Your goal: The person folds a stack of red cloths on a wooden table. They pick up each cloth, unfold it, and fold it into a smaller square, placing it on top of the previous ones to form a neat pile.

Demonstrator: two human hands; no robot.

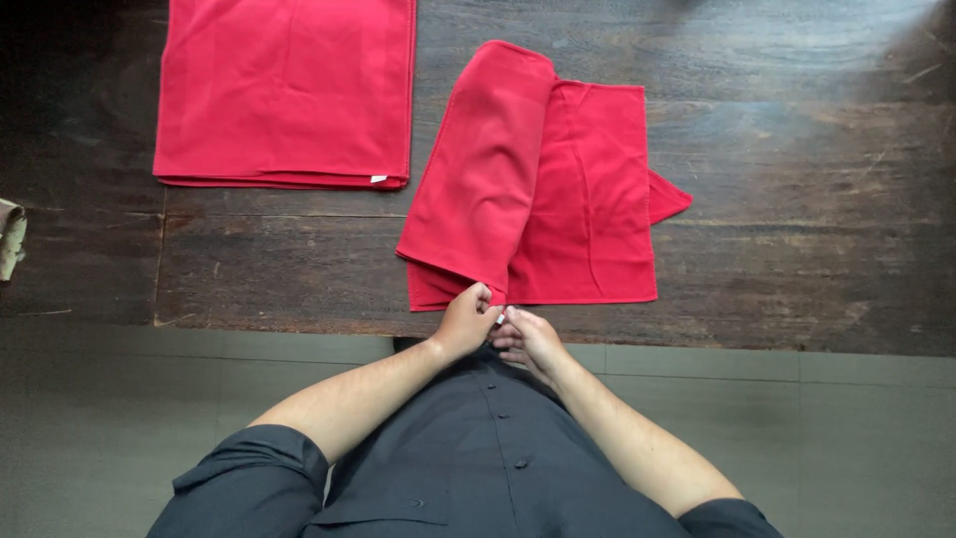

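At the far left of the dark wooden table (797, 249) lies a stack of folded red cloths (286, 90). Near its front edge, at centre, lies a partly folded red cloth napkin (543, 189), one panel rolled over the rest. It looks light, soft and limp, best taken at a hem or corner. The left hand (465, 322) pinches its near hem; the right hand (528, 339), fingers curled together, meets it there.

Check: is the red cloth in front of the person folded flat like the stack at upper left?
No, the red cloth is partly rolled with a corner out, unlike the flat stack.
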